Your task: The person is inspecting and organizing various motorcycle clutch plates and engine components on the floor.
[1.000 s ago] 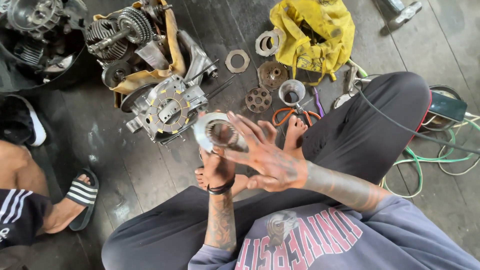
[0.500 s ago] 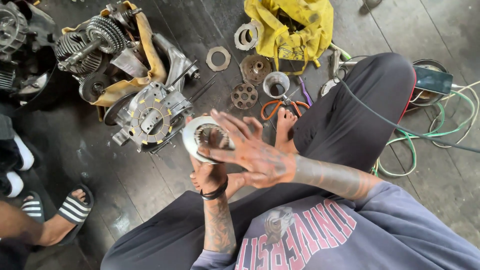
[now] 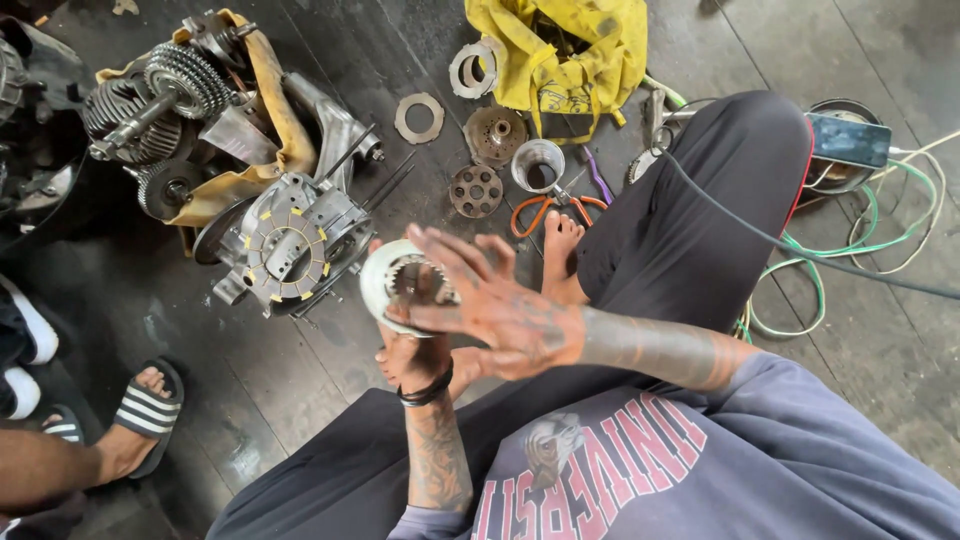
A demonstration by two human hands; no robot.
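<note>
dark floor below, clutch plates [image 3: 392,282] seemingly between both hands' grip.

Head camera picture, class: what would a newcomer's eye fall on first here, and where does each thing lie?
At centre, the left hand holds up a toothed metal ring while the right hand lies spread across it. To the upper left, an opened engine case with bare gears sits on the dark plank floor. At the top lies a yellow bag, with loose round metal discs below it.
</note>
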